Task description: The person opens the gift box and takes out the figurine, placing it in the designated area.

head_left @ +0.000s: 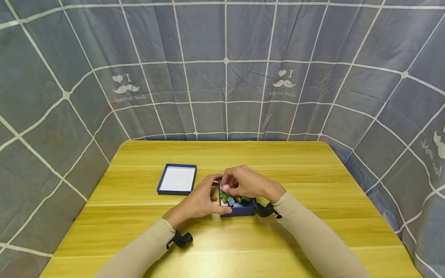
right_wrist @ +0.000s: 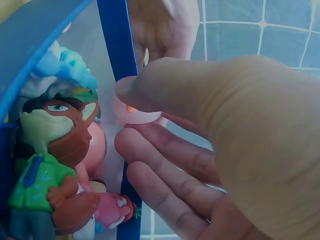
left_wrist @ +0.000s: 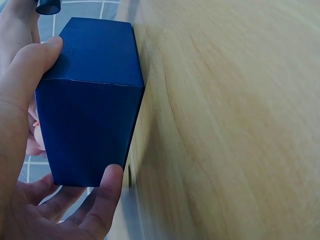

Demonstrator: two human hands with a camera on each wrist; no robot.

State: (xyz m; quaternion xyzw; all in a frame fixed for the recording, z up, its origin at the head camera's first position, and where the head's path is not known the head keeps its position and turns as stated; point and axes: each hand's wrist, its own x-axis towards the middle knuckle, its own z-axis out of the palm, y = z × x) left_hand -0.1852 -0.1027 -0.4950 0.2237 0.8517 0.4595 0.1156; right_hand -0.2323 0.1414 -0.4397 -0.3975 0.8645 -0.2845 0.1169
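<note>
An open dark blue box (head_left: 240,211) stands on the table, with several small toy figures inside. My left hand (head_left: 199,200) grips its left end, thumb on the near side and fingers at the far side. The left wrist view shows that thumb and the fingers spread around the box (left_wrist: 90,130). Over the box's far rim, my right hand (head_left: 248,181) pinches a pink rounded toy (right_wrist: 132,117) between thumb and fingers; most of it is covered. Inside lie a fox figure (right_wrist: 65,130) in a green shirt, a pink figure (right_wrist: 112,210) and a light blue figure (right_wrist: 65,65).
A shallow blue lid (head_left: 177,179) with a white inside lies to the left of the box. The table (head_left: 295,166) has a yellow wood-grain top. Grey curtains (head_left: 208,81) with white lines hang around its back and sides.
</note>
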